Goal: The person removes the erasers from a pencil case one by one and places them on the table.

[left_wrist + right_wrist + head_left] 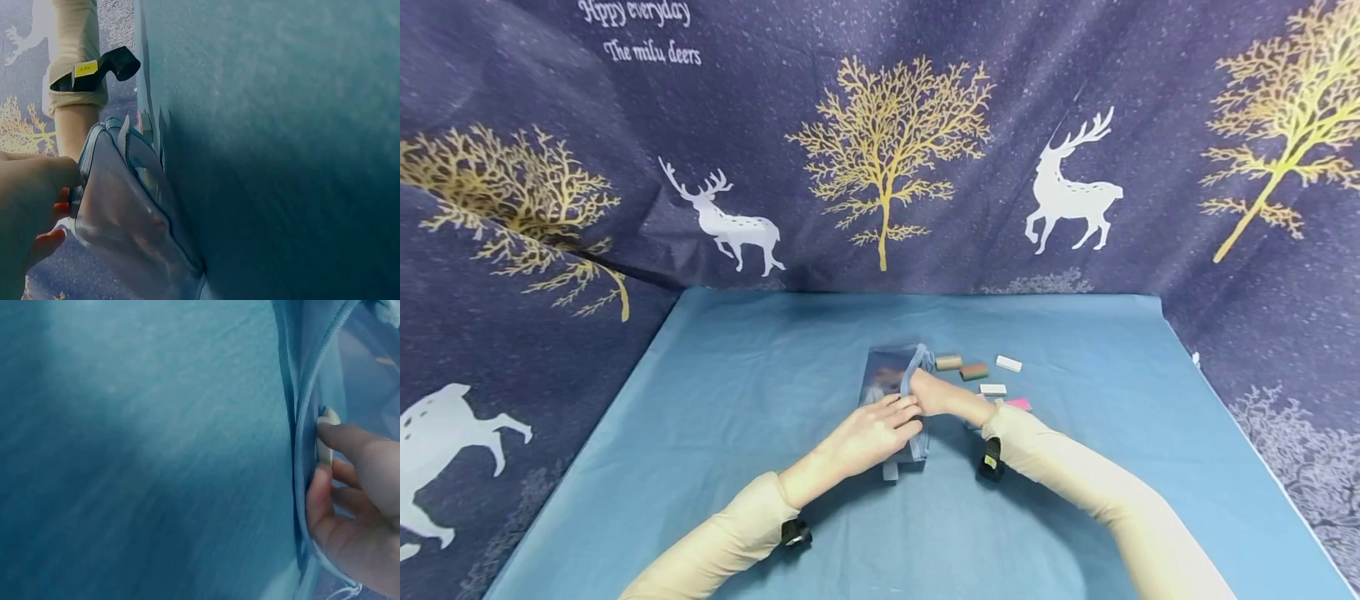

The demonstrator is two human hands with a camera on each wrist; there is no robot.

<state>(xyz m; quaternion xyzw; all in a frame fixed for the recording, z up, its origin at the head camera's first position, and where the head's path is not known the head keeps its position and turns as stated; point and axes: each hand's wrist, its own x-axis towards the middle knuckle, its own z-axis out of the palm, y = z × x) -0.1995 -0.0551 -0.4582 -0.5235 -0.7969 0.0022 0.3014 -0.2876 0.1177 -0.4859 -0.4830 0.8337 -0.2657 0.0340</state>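
Note:
A see-through blue mesh pouch [880, 364] with a zipped edge lies on the cloth in front of me. My left hand [871, 432] pinches the rim of its mouth between thumb and fingers, and the left wrist view shows the mesh side [122, 212] hanging from that grip. Through the opening reaches my right hand [934, 394]. Inside the pouch its fingers and thumb pinch a small white block [325, 439], partly covered by them. In the head view the mesh and the hands hide that block.
Right of the pouch lie a tan block [948, 362], a brown and green block [974, 372], a white block [1009, 363], another white block [992, 389] and a pink block [1018, 404]. A pale tab [891, 472] sticks out at the pouch's near end. Blue cloth [737, 375] covers the table.

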